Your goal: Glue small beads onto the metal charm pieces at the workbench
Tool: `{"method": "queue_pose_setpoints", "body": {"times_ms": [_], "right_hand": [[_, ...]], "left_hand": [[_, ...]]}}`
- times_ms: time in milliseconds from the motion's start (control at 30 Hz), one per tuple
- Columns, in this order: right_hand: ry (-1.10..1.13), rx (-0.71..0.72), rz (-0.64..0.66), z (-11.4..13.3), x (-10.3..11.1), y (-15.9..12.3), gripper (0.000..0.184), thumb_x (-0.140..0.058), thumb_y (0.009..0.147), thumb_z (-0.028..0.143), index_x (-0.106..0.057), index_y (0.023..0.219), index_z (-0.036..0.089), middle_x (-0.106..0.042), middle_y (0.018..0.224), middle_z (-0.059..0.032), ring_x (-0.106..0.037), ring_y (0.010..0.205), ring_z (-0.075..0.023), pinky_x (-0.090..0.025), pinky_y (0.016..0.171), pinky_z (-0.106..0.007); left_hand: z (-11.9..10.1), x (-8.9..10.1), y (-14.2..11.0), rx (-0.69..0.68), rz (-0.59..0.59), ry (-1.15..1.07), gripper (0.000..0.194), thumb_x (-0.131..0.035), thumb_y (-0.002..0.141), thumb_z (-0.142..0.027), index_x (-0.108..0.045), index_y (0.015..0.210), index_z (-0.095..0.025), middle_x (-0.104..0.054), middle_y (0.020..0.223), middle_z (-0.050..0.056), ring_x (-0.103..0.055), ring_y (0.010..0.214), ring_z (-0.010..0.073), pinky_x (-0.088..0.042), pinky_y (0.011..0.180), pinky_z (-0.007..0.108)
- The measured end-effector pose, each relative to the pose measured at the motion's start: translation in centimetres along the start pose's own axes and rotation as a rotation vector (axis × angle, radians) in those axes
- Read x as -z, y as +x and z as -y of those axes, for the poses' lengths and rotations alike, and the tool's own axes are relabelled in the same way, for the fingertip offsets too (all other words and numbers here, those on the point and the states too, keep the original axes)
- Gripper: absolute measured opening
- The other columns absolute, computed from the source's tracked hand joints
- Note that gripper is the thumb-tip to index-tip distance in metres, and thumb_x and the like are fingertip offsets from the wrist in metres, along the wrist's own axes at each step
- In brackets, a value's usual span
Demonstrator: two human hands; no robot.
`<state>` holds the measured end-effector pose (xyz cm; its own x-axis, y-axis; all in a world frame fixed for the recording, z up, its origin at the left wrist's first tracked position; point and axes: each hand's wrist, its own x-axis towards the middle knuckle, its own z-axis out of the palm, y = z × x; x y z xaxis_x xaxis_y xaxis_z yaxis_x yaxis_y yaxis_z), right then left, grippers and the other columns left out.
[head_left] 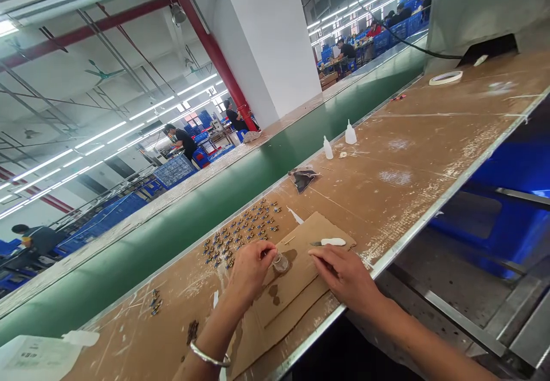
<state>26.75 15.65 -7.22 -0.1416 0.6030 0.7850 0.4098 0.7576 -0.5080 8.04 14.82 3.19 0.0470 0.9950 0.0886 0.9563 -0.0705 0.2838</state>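
My left hand rests on a sheet of brown cardboard, its fingers curled and pinched beside a small clear cap or cup; what the fingertips hold is too small to make out. A silver bangle circles that wrist. My right hand lies on the cardboard to the right, fingers together and bent, pointing towards the clear cup. A white-handled tool lies just beyond it. Several small blue and brass parts are spread on the worktop behind my left hand.
Two small white squeeze bottles stand farther along the brown worktop, a tape roll beyond them. A green conveyor belt runs alongside. A white bottle lies at the near left. Blue crates and other workers sit in the background.
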Motion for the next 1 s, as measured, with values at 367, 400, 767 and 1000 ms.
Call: {"method": "queue_pose_setpoints", "body": {"times_ms": [367,400,767,1000], "right_hand": [[0.024,-0.007,0.012,-0.05,-0.02,0.01,0.017,-0.042,0.092,0.015,-0.057,0.096,0.018,-0.061,0.08,-0.0013,-0.056,0.071,-0.0106,-0.044,0.066,-0.022],[0.025,-0.009,0.013,-0.07,-0.03,0.01,0.017,-0.042,0.092,0.015,-0.057,0.096,0.018,-0.061,0.08,-0.0014,-0.056,0.072,-0.0107,-0.044,0.067,-0.022],[0.003,-0.014,0.006,-0.23,-0.17,-0.24,0.018,-0.041,0.092,0.017,-0.059,0.097,0.018,-0.061,0.082,-0.0023,-0.057,0.074,-0.0106,-0.045,0.068,-0.022],[-0.005,-0.009,-0.004,-0.25,-0.19,-0.21,0.019,-0.041,0.093,0.019,-0.059,0.097,0.018,-0.062,0.083,-0.0025,-0.057,0.073,-0.0102,-0.045,0.066,-0.022]], "left_hand": [[0.27,-0.07,0.17,-0.045,0.019,0.035,0.02,-0.049,0.079,-0.023,-0.066,0.069,-0.02,-0.065,0.07,0.0,-0.055,0.066,0.0133,-0.036,0.065,0.025],[0.34,-0.1,0.19,-0.049,0.015,0.038,0.02,-0.049,0.08,-0.023,-0.066,0.07,-0.02,-0.065,0.071,0.0,-0.055,0.067,0.0133,-0.036,0.066,0.025],[0.36,-0.18,-0.08,-0.1,0.016,0.066,0.02,-0.05,0.08,-0.021,-0.066,0.068,-0.02,-0.064,0.068,0.0,-0.054,0.065,0.0127,-0.035,0.064,0.023],[0.72,-0.05,-0.06,-0.113,-0.008,0.085,0.022,-0.048,0.081,-0.02,-0.067,0.069,-0.019,-0.064,0.069,0.002,-0.053,0.064,0.0135,-0.034,0.065,0.025]]}}
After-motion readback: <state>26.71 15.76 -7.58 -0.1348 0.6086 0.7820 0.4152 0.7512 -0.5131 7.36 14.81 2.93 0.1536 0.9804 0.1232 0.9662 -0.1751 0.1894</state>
